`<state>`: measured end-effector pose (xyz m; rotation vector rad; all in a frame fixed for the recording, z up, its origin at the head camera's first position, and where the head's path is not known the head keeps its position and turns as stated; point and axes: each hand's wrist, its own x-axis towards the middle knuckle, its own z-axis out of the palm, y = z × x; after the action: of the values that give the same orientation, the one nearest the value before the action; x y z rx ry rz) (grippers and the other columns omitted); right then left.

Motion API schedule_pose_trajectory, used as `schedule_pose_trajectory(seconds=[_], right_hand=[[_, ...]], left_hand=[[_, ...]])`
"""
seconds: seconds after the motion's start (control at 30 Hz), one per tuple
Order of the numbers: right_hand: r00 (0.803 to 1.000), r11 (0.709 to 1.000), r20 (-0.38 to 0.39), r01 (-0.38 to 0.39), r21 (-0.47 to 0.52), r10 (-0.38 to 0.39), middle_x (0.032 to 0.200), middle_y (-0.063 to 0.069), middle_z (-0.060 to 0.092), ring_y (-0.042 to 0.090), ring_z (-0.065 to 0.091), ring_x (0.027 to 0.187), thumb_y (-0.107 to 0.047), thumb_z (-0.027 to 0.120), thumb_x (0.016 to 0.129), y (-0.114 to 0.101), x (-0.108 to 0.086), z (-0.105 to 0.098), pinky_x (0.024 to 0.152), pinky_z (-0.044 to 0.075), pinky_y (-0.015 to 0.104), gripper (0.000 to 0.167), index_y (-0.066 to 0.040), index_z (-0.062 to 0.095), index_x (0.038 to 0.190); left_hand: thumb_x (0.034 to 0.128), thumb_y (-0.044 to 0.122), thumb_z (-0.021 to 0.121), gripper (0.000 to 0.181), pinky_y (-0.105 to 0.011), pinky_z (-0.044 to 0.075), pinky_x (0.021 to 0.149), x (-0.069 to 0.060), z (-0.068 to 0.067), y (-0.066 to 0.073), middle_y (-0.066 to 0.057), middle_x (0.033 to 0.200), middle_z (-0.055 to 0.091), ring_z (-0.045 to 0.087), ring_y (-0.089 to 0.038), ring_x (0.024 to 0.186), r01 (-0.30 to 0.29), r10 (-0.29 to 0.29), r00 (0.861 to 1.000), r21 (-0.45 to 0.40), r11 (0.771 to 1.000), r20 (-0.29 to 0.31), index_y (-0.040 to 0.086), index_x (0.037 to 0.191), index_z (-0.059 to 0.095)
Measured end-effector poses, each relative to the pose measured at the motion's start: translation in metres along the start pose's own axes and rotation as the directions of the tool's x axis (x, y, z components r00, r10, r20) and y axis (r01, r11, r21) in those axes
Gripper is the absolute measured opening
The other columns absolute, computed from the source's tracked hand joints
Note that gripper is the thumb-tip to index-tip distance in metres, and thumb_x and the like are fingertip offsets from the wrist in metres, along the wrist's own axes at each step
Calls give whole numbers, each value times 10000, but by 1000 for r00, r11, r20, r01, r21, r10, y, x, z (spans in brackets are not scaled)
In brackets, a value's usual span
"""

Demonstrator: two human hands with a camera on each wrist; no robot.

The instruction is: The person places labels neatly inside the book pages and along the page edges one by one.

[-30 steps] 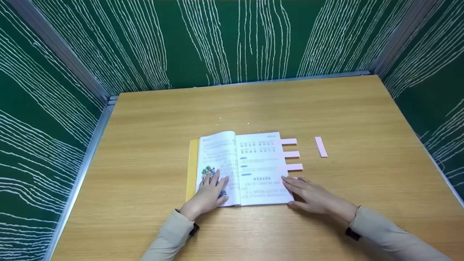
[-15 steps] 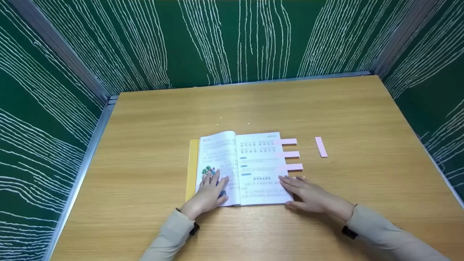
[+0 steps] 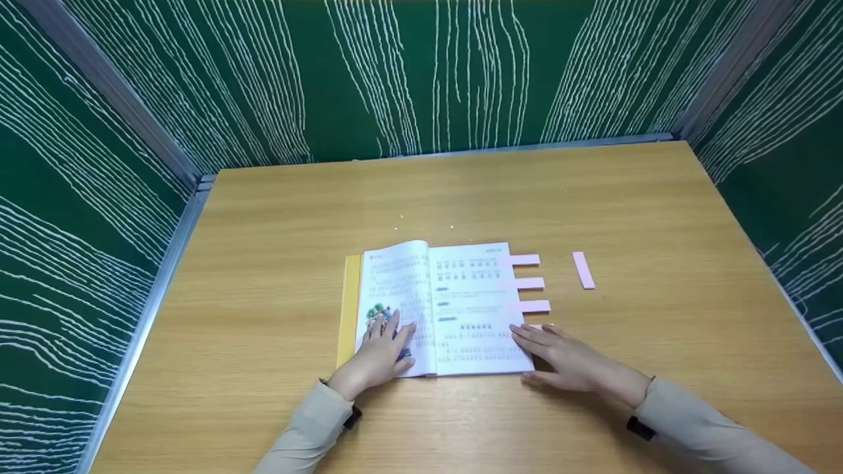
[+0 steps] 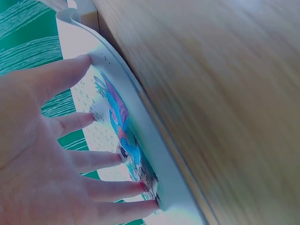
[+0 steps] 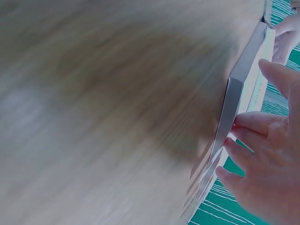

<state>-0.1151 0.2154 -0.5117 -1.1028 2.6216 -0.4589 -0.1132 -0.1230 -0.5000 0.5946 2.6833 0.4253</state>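
Pink strips (image 3: 531, 283) jutting from book (image 3: 464, 296), left hand (image 3: 377, 349) splayed on it, right hand (image 3: 565, 355) straight-fingered against it

From above, the head view looks forward and down across the counter (image 3: 632, 210). Both wrist views look from close by, turned sideways: the left at the left grip (image 3: 374, 355), the right at the right grip (image 3: 570, 359). All three share the open book (image 3: 474, 342).

1. Head view is bright and even, with pale glare on the tabletop (image 3: 471, 405).
2. Soft shadow lies under the right hand (image 3: 570, 357).
3. The book's (image 3: 471, 309) print blurs.
4. Wrist views look hazy, bluish.
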Motion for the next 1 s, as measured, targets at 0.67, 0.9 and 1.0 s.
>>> schedule_pose_trajectory(seconds=[0.67, 0.9, 1.0], right_hand=[[998, 997, -38, 55, -47, -57, 1372, 168, 350, 302, 335, 1248, -412, 534, 851, 1, 1, 0, 1007, 240, 498, 661, 44, 382, 1305], [1000, 1000, 10, 16, 3, -16, 1360, 144, 379, 287, 353, 1241, -407, 523, 860, -2, 2, -9, 1011, 247, 489, 612, 38, 434, 1272], [1000, 1000, 18, 24, 15, -24, 1306, 151, 447, 297, 416, 1193, -344, 535, 868, -2, 7, -16, 976, 306, 486, 520, 43, 501, 1214]], left_hand=[[887, 326, 506, 571, -577, 133, 1013, -1, 0, 0, -250, 1424, 155, 126, -499, 1257, -13, 13, 1000, 19, 1000, -4, 87, 1367, 310], [893, 341, 489, 579, -560, 104, 1027, 0, 0, 0, -246, 1430, 140, 103, -484, 1270, -1, 1, 1000, 24, 1000, 13, 95, 1379, 292], [893, 341, 488, 579, -560, 97, 1028, 1, 0, 0, -244, 1433, 132, 90, -480, 1274, 4, -4, 1000, 16, 1000, 16, 97, 1380, 290]])
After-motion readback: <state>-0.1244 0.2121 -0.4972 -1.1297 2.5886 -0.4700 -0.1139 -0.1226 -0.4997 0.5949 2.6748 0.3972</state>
